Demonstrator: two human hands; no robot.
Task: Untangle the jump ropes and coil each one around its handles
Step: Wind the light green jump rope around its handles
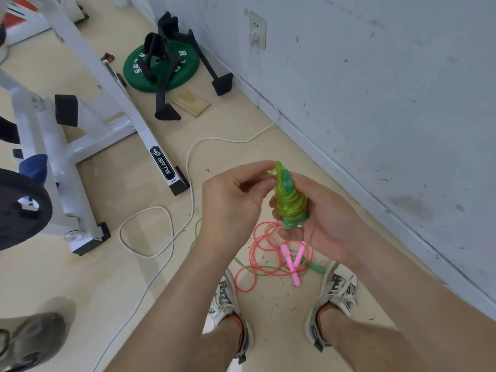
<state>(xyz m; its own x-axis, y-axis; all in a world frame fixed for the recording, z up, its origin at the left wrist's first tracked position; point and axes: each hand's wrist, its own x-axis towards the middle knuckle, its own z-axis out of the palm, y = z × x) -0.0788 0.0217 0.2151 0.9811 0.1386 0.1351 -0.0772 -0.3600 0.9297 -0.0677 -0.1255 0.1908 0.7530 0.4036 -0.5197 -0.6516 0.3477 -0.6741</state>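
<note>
Ok so the right hand [322, 226] is cradling the pair of green handles [285, 181], fingers curling round the lower half. The yellow-green rope [294, 204] is sitting in a fat coil around the middle of them. The left hand [233, 202] is pinching a strand of that rope right by the top of the handles, thumb against fingertip, so I'm guessing the last bit is getting tucked in.

The other stuff is lying on the floor [134, 277] between the shoes [336, 288]: a pink rope [255, 253] in loose loops with its pink handles [291, 260] on top. A thin green rope [197, 232] is threading through that pile, so that lot is looking tangled to me.

Handling-wise, this looks like light, springy plastic cord, probably a bit slick, the kind that's always trying to uncoil itself. I'd be keeping the squeeze on the wraps themselves, not just the bare handle ends, or the coil is going to slide off. For the floor pile I'd be grabbing by the stiff handles and feeding them back through the loops.
</note>
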